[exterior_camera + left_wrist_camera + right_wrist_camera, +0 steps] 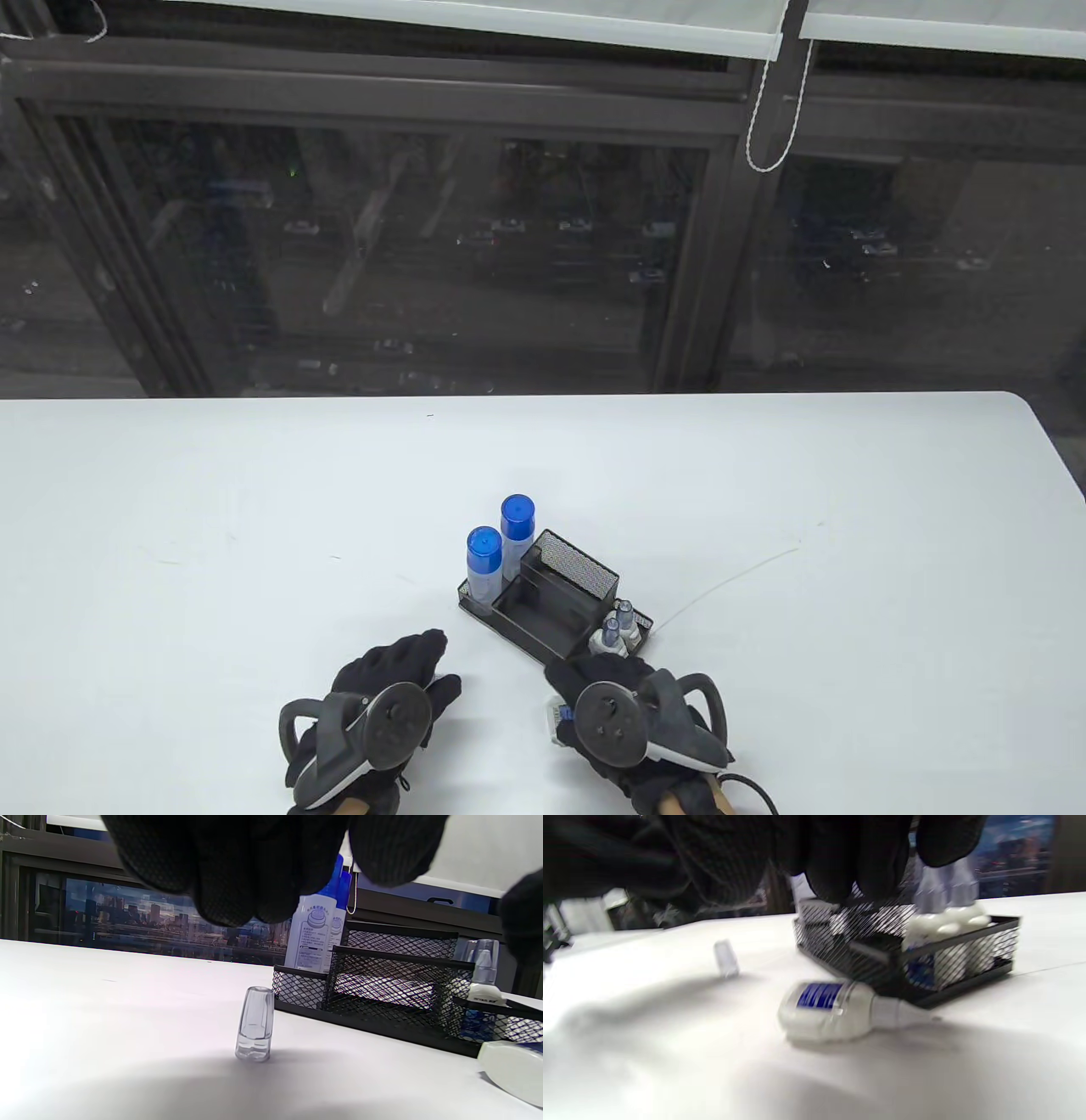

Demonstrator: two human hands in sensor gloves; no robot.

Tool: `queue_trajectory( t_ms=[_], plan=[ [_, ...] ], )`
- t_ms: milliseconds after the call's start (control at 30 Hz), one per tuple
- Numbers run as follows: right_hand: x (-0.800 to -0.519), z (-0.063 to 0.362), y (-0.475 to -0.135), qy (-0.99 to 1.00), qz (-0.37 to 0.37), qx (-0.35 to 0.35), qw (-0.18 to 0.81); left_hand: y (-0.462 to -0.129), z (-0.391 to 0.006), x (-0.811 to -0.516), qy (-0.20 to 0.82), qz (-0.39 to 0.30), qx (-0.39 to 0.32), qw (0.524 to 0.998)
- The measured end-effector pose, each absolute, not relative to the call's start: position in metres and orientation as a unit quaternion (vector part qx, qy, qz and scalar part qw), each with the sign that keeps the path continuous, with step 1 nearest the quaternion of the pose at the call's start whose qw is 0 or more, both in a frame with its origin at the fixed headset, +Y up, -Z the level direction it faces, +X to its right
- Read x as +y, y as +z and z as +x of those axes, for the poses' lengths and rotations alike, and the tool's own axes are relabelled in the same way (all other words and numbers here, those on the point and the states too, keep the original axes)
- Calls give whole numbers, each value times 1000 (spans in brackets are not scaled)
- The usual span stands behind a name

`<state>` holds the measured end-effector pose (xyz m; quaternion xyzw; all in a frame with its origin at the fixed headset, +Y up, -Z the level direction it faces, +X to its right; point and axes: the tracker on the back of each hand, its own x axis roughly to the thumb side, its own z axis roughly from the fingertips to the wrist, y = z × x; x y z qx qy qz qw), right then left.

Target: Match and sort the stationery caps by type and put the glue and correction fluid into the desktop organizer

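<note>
A clear cap (254,1024) stands upright on the table, and the fingers (237,878) of my left hand (428,658) hang above it, holding nothing. An uncapped correction fluid bottle (835,1012) lies on its side, its nozzle pointing at the black mesh organizer (577,556). My right hand (581,679) hovers over this bottle (556,717) with its fingers (857,866) clear of it. Two blue-capped glue bottles (501,543) stand in the organizer's left end. Two capped correction fluid bottles (615,630) stand in its right end.
The organizer's (394,961) middle compartments hold nothing. The white table (212,526) stretches wide on both sides, with its far edge against a dark window. A thin white thread (730,581) lies right of the organizer.
</note>
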<state>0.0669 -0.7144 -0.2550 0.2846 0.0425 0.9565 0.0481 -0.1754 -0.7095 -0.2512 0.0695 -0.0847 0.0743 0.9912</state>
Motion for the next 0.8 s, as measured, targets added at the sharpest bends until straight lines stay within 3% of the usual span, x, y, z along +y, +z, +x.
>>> queue_trajectory(
  t_ms=[233,500,567,800],
  plan=[
    [-740,46,-240,940,332,5,-80,-251,-176,-710,74,68,-84,991],
    [-769,40,-246,935,283,65,-202,-251,-173,-710,69,66,-88,991],
    [-769,41,-246,936,275,80,-203,-251,-173,-711,68,65,-90,991],
    [-770,39,-243,939,283,14,-197,-251,-171,-712,65,62,-94,991]
  ],
)
